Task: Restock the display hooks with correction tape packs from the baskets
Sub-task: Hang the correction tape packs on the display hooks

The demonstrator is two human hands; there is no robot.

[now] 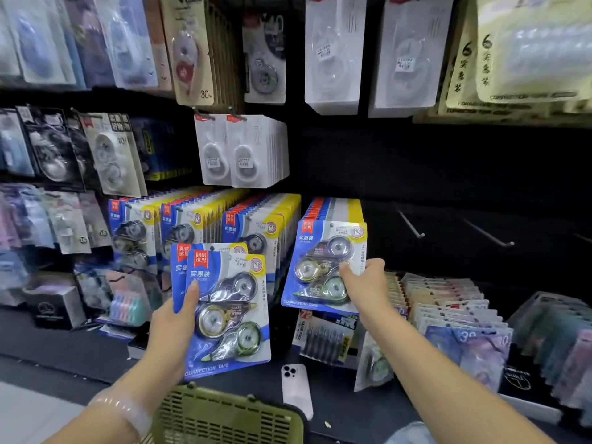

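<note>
My left hand [174,318] grips two stacked blue-and-yellow correction tape packs [226,306] by their left edge, held upright above the green basket [224,418]. My right hand [363,278] pinches the lower right edge of another such pack [323,264], which sits at the front of a full row of the same packs [333,208] on a display hook. Three more hooks to the left carry rows of the same packs [205,216].
Two bare metal hooks [411,224] [488,233] jut from the dark panel to the right. A white phone [296,389] lies on the dark shelf beside the basket. Boxed stationery [448,302] fills the shelf at right, and white packs [243,152] hang above.
</note>
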